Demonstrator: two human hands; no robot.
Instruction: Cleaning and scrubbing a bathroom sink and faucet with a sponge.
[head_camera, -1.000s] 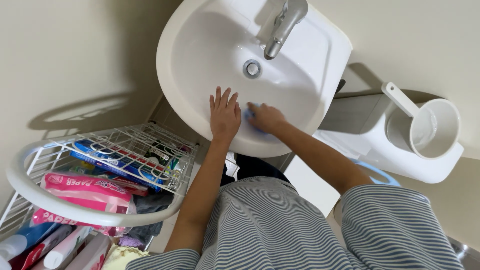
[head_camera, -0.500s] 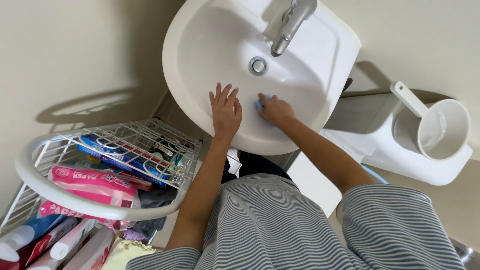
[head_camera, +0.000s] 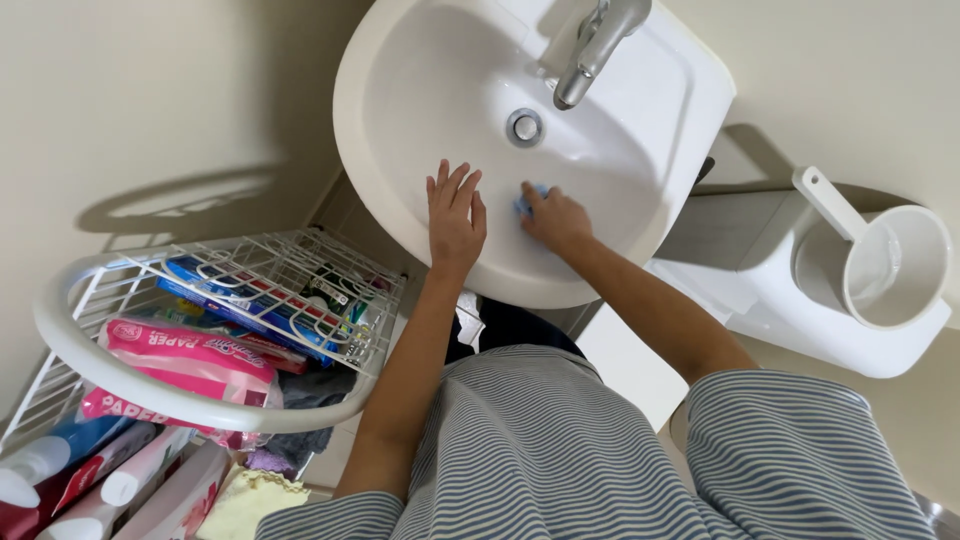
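Right hand (head_camera: 556, 217) clamped on blue sponge (head_camera: 524, 198), apparently; left hand (head_camera: 455, 215) flat, fingers apart, may slip on wet sink (head_camera: 400, 90).

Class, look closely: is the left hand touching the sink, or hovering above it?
Touching. The head view shows the left hand lying flat, fingers spread, on the sink near its front rim, with no gap visible beneath the palm.

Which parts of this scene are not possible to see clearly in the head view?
- Blue sponge or cloth: mostly covered by the right hand, so its kind and the grip are unclear.
- Tap: its top is cut off by the upper edge.
- Inside the wire rack: lower items are hidden by pink packages.
- White dipper: contents too faint to tell.
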